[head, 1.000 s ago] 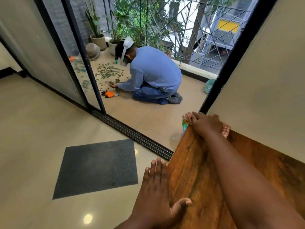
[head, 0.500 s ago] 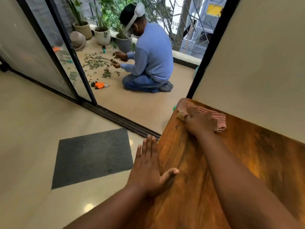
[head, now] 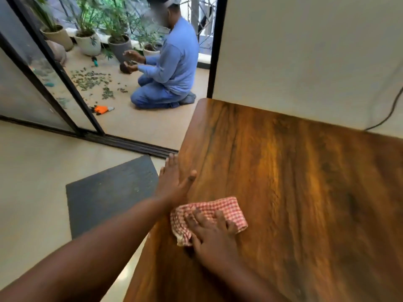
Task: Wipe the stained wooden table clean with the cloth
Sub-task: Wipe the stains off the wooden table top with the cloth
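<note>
A glossy brown wooden table (head: 294, 182) fills the right half of the view, pushed against a pale wall. A red-and-white checked cloth (head: 224, 209) lies bunched on the table near its left edge. My right hand (head: 212, 238) presses down flat on the cloth, its fingers spread over it. My left hand (head: 174, 182) rests open on the table's left edge just beyond the cloth, thumb on the top, fingers pointing away. No distinct stain shows on the wood.
A dark grey mat (head: 109, 192) lies on the tiled floor left of the table. Beyond a sliding door track (head: 130, 144), a person in blue (head: 172, 68) kneels on a balcony among potted plants (head: 87, 40) and scattered leaves. A black cable (head: 390, 114) hangs at the wall.
My right hand has dragged the cloth from the table's far corner back toward me along the left edge. My left hand stays on that edge. The view has tilted down.
</note>
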{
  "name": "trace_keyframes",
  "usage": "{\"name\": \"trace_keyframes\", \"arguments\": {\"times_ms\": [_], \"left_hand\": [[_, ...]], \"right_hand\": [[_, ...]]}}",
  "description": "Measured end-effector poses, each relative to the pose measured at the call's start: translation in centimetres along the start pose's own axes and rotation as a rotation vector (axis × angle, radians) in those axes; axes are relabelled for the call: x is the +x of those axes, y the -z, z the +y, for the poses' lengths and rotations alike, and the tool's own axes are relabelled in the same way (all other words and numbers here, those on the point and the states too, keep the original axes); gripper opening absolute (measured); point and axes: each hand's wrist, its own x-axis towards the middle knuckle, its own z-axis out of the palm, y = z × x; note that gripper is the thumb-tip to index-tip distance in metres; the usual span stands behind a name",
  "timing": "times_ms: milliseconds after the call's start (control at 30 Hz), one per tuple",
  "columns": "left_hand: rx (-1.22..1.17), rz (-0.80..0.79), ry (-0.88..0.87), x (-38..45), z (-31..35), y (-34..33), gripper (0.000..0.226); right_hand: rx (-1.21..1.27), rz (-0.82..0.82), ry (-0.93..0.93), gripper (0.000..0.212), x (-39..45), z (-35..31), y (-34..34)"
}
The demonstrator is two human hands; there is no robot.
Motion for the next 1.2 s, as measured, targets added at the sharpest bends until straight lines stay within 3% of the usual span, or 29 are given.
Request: {"name": "trace_keyframes", "arguments": {"times_ms": [100,267,533,700,800,967,1200], "left_hand": [[0.223,-0.097,-0.153,-5.0,-2.0,-0.3,0.112],[0.589,-0.239,-0.338,-12.3,-5.3,-0.3,0.094],[0.74,-0.352,-0.606,-23.3,-6.0,-0.1,0.093],[0.838,-0.444,-0.64,-26.6,-4.5,-0.8,0.069],[0.855,-0.472,-0.67,-27.9,-3.1,-1.8,0.067],[0.891,-0.494,-0.663,-29.8,-1.0,-4.6,0.069],[0.94,-0.482,-0.603,-31.0,3.5,-9.3,0.077]], "right_hand": [[-0.013,-0.002,0.037,0.052,-3.8,-2.6,-2.2],[-0.009,-0.008,0.075,0.05,-9.4,-6.9,-4.5],[0.043,-0.053,-0.027,0.047,-17.2,-9.2,-5.7],[0.168,-0.003,-0.32,0.07,-21.4,-5.5,-5.6],[-0.029,-0.036,-0.263,0.065,-23.5,-2.9,-5.1],[-0.15,-0.034,-0.304,0.061,-26.7,0.0,-5.3],[-0.134,0.034,-0.42,0.056,-30.1,5.4,-5.8]]}}
